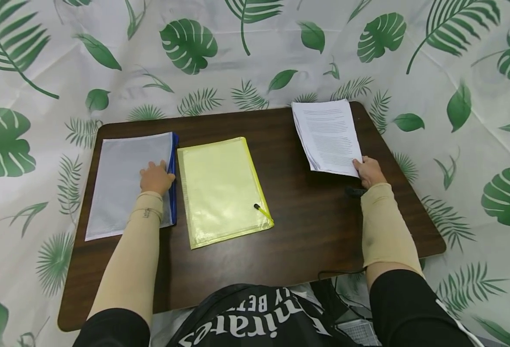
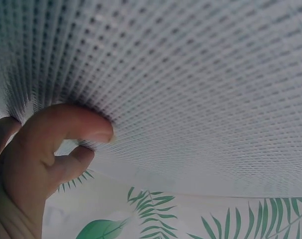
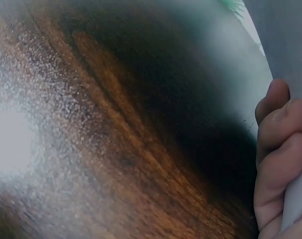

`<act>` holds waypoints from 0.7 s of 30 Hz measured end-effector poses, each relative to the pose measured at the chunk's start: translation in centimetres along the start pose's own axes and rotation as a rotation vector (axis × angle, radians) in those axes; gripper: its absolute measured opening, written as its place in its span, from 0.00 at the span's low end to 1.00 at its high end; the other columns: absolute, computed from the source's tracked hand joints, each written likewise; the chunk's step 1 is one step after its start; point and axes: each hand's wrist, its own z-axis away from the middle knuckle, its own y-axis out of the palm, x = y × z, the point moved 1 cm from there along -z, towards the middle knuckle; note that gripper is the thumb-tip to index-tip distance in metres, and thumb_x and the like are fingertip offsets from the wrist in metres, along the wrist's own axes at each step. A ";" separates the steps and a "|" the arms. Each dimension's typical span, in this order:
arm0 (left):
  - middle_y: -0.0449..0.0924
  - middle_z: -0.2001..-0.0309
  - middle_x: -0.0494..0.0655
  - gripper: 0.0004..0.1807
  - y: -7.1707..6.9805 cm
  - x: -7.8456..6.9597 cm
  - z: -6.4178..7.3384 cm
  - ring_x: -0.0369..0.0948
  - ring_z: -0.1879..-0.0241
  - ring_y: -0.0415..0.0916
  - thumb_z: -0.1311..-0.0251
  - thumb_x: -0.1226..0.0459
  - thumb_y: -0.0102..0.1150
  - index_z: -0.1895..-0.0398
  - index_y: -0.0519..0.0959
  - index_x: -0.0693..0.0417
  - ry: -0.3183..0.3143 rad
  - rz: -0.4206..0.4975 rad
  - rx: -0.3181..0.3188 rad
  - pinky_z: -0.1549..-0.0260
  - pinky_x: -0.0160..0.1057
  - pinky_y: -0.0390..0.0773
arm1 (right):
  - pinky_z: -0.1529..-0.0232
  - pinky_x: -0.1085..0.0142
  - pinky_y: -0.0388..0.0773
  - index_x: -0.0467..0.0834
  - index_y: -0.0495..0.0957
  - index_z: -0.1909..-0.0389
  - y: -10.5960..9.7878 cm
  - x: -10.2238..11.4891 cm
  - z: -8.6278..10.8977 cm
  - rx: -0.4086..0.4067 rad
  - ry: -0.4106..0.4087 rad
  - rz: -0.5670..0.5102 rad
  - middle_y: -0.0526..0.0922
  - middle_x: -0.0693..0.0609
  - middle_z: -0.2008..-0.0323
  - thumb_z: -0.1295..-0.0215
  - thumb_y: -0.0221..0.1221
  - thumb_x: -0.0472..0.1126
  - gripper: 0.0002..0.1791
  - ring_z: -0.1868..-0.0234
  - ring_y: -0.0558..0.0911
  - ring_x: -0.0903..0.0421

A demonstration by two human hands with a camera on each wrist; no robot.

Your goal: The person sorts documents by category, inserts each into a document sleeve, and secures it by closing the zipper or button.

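Note:
A stack of printed paper (image 1: 328, 137) is at the back right, and my right hand (image 1: 369, 172) grips it by the near right corner. In the right wrist view, the curled fingers (image 3: 282, 144) wrap under the edge of the sheets. My left hand (image 1: 156, 178) rests on a whitish mesh document pouch (image 1: 122, 183) with a blue zip edge, fingers spread over its right side. Up close in the left wrist view, bent fingers (image 2: 73, 122) touch the grid-textured pouch surface (image 2: 200, 99).
Between the hands lies a yellow pouch (image 1: 222, 193) with a yellow zip edge and a black-tipped pull (image 1: 261, 212). Everything is on a dark brown table (image 1: 289, 241) with rounded corners. Black cables (image 1: 342, 273) hang at its front edge. A leaf-patterned sheet (image 1: 255, 67) surrounds the table.

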 end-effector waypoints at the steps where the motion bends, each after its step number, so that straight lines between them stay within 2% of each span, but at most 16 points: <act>1: 0.49 0.30 0.82 0.37 0.0 0.1 0.0 0.79 0.39 0.56 0.24 0.57 0.45 0.21 0.48 0.68 0.000 0.001 0.005 0.50 0.68 0.74 | 0.58 0.71 0.72 0.37 0.56 0.22 0.0 0.1 -0.2 -0.004 0.004 -0.004 0.72 0.49 0.46 0.20 0.48 0.49 0.33 0.54 0.72 0.59; 6: 0.49 0.30 0.84 0.38 -0.2 -0.3 0.1 0.79 0.37 0.56 0.25 0.57 0.45 0.22 0.49 0.70 0.015 -0.005 0.013 0.39 0.68 0.61 | 0.58 0.71 0.72 0.36 0.58 0.23 0.0 0.1 -0.7 -0.002 0.010 -0.010 0.72 0.49 0.48 0.20 0.49 0.50 0.33 0.55 0.73 0.58; 8: 0.49 0.29 0.84 0.38 -0.2 -0.5 0.1 0.79 0.37 0.56 0.26 0.57 0.44 0.22 0.49 0.71 0.021 -0.005 0.003 0.37 0.68 0.57 | 0.58 0.71 0.72 0.35 0.58 0.23 0.0 0.3 -0.6 -0.003 -0.011 -0.005 0.72 0.48 0.47 0.20 0.49 0.49 0.33 0.54 0.73 0.58; 15: 0.46 0.28 0.83 0.38 0.1 -0.3 0.0 0.80 0.37 0.54 0.25 0.56 0.44 0.21 0.48 0.69 -0.001 0.017 -0.004 0.41 0.69 0.65 | 0.62 0.75 0.73 0.32 0.59 0.25 0.3 0.3 -0.3 -0.003 -0.024 -0.101 0.74 0.54 0.56 0.21 0.50 0.46 0.32 0.59 0.74 0.62; 21: 0.42 0.26 0.83 0.38 0.1 -0.5 0.1 0.81 0.33 0.48 0.24 0.56 0.44 0.21 0.48 0.70 0.002 0.016 0.003 0.36 0.71 0.58 | 0.61 0.74 0.72 0.34 0.58 0.24 0.0 -0.2 -0.1 0.001 -0.021 -0.069 0.73 0.54 0.55 0.20 0.49 0.47 0.32 0.59 0.73 0.62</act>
